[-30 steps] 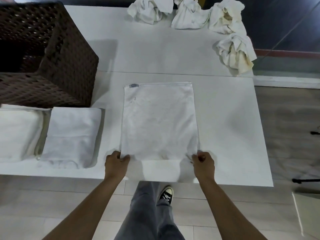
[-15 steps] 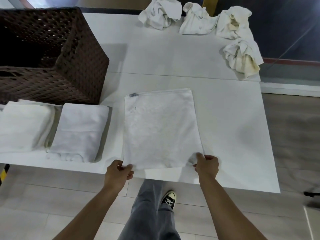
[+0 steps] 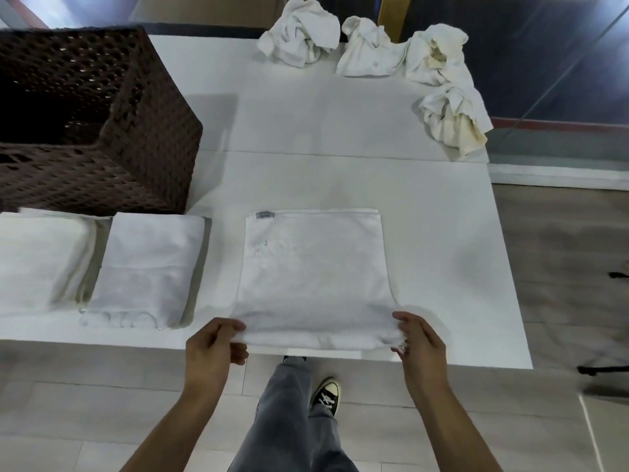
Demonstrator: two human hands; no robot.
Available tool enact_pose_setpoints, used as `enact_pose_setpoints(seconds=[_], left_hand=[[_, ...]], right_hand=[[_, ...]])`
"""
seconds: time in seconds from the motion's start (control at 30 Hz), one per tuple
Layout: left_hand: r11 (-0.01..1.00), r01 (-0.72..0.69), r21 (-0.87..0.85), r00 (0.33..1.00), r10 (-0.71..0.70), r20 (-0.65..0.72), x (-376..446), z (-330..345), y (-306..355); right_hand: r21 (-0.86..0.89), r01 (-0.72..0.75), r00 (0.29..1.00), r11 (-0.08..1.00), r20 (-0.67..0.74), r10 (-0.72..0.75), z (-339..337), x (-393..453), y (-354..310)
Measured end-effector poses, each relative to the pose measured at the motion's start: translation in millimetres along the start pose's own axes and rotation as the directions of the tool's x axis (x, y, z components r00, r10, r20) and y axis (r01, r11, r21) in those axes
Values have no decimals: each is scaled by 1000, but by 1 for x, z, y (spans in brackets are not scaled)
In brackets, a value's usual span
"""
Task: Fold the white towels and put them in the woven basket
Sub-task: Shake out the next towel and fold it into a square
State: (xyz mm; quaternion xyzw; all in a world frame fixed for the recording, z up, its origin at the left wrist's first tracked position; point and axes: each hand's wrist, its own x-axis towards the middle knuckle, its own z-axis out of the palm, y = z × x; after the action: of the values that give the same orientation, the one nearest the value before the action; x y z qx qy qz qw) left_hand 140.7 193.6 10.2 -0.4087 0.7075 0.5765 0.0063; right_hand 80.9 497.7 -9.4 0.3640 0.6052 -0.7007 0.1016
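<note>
A white towel (image 3: pixel 315 274) lies flat on the white table (image 3: pixel 442 267), folded into a rectangle with a small grey label at its far left corner. My left hand (image 3: pixel 214 345) pinches its near left corner and my right hand (image 3: pixel 418 342) pinches its near right corner, both at the table's front edge, with the near edge lifted slightly. Two folded white towels lie to the left, one (image 3: pixel 146 270) beside the flat towel and one (image 3: pixel 41 260) at the frame's left edge. The dark brown woven basket (image 3: pixel 112 131) stands behind them at the back left.
Several crumpled white towels sit along the table's far side, such as one (image 3: pixel 299 32) at the back middle and a yellowish one (image 3: pixel 452 124) at the right edge. Tiled floor lies below, with my leg and a black sneaker (image 3: pixel 326 396) under the table's front edge.
Both hands have drawn the towel's near edge toward the table's front edge and raised it a little. The view has shifted back, showing more of the basket and crumpled towels.
</note>
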Motion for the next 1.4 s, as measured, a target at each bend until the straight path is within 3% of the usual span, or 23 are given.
enact_pose_setpoints(seconds=[0.17,0.3,0.37,0.47,0.77,0.87,1.0,1.1,1.2,1.27,1.4], left_hand=[[994,-45,-98,999,46,7,9,-5,28],[992,-120,-41,988,123,89,36,6,60],[986,-166,18,983,164,85,61,13,72],[968,-231,101,972,224,78,106,24,83],[948,-212,237,977,215,12,202,62,80],[875,-237,421,964,265,-8,221,69,68],[887,-214,410,967,252,-41,236,76,56],[903,-142,405,985,168,-29,231,74,52],[885,-108,453,991,132,-23,207,69,45],[860,-81,503,994,107,-24,187,64,36],[862,28,506,1000,-28,-6,157,63,22]], right_hand=[[73,34,999,997,20,-36,24,15,-45],[208,-49,991,977,129,22,56,39,-78],[131,-26,989,991,146,6,70,57,-87],[23,33,998,999,60,-35,91,83,-96],[33,17,1000,999,5,-17,136,148,-89],[-34,50,999,998,1,-50,143,160,-80],[-167,154,988,974,16,-153,149,152,-67],[-432,355,929,829,60,-366,155,126,-49],[-619,627,755,474,331,-566,164,108,-24],[-662,706,666,250,502,-551,169,104,-7],[-717,697,631,-15,623,-462,168,98,26]])
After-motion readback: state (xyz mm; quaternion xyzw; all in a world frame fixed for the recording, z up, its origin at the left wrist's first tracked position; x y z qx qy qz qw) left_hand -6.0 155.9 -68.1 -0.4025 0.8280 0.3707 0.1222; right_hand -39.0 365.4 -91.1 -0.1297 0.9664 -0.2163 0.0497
